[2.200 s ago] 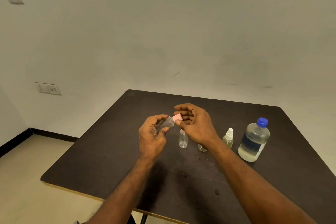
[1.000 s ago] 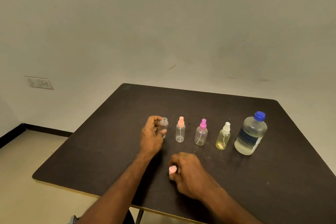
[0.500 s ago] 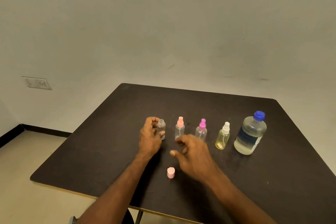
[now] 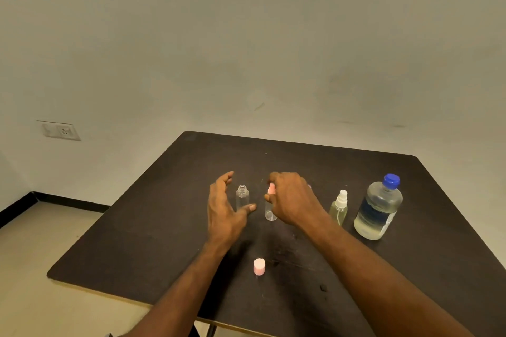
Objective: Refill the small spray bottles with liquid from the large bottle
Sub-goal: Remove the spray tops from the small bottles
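Observation:
An uncapped clear small bottle (image 4: 242,197) stands on the dark table (image 4: 356,268). My left hand (image 4: 223,208) is open around it, fingers spread, not touching it. Its pink spray cap (image 4: 259,266) stands alone nearer to me. My right hand (image 4: 294,200) curls around the top of the pink-capped spray bottle (image 4: 270,212), thumb on its neck. The magenta-capped bottle is almost wholly hidden behind that hand. To the right stand a white-capped yellowish spray bottle (image 4: 339,208) and the large blue-capped bottle (image 4: 378,209), partly filled with clear liquid.
The bottles stand in a row across the table's middle. The table's near edge (image 4: 123,297) runs just below my forearms. A white wall lies behind, with a socket (image 4: 61,131) at the left. Beige floor lies to the left.
My left hand has let go of the uncapped bottle and opened. My right hand left the pink cap on the table and moved forward onto the pink-capped bottle.

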